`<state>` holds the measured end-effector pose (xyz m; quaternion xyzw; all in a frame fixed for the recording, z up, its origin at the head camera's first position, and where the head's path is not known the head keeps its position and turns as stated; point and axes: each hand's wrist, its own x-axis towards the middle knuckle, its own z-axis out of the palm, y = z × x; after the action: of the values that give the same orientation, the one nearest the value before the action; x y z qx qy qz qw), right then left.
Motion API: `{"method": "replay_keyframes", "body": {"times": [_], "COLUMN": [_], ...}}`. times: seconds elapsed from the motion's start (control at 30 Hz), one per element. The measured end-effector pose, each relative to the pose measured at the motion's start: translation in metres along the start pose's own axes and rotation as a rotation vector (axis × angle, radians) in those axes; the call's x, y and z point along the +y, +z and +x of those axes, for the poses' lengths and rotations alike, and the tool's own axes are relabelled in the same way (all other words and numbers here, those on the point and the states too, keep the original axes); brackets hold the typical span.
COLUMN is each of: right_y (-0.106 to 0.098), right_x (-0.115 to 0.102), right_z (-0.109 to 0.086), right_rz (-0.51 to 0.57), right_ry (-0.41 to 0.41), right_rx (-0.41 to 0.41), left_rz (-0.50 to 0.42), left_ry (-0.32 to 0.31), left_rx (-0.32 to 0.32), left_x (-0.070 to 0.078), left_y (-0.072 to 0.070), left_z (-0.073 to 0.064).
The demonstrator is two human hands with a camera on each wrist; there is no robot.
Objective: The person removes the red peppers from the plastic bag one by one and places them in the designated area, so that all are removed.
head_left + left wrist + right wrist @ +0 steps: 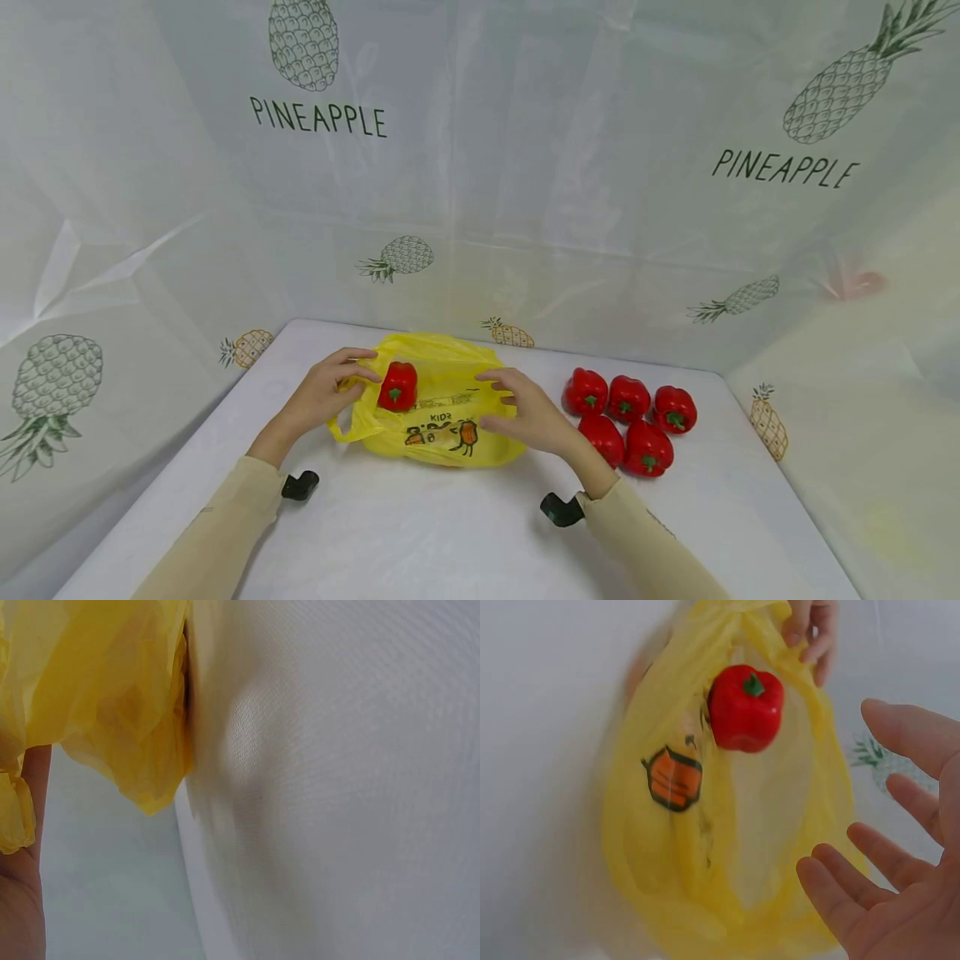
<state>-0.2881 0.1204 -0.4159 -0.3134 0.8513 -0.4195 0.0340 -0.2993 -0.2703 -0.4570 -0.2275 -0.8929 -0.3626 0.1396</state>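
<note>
A yellow plastic bag [450, 375] printed with a cartoon and "KIDS" lies spread on the table, its mouth gaping. One red bell pepper [398, 386] with a green stem shows in the mouth, at the left. My left hand [324, 392] grips the bag's left edge; in the left wrist view, yellow film [112, 690] covers most of its fingers. Over the bag's right side is my right hand [534, 410], fingers spread and nothing held. The right wrist view shows its open palm [907, 900] beside the bag and the pepper [746, 709] beyond.
To the right, several red bell peppers [628, 398] sit in two rows, close behind my right forearm. A white table [420, 533] carries everything. White sheeting [510, 183] with pineapple prints hangs behind and at both sides. Black wrist cameras [562, 509] jut out below the sleeves.
</note>
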Motion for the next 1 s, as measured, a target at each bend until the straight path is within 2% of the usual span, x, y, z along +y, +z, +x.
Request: {"method": "replay_keyframes", "body": {"times": [0.2,0.53,0.77,1.0], "right_y": [0.023,0.059,0.080,0.098], "right_x": [-0.005,0.004,0.007,0.010], "right_z": [0.022,0.054,0.079,0.102], "right_rz": [0.025,0.059,0.059,0.063], "right_ry": [-0.006,0.021,0.048,0.072], "right_rx": [-0.041,-0.085,-0.060,-0.036], "left_rz": [-0.010,-0.001,0.008,0.009], "left_ry": [0.008,0.017,0.012,0.036], "left_rx": [0.006,0.014,0.013,0.015], "left_x": [-0.001,-0.002,-0.003,-0.003], "left_y": [0.000,0.001,0.001,0.002], "left_z": [0.000,0.002,0.002,0.003]}}
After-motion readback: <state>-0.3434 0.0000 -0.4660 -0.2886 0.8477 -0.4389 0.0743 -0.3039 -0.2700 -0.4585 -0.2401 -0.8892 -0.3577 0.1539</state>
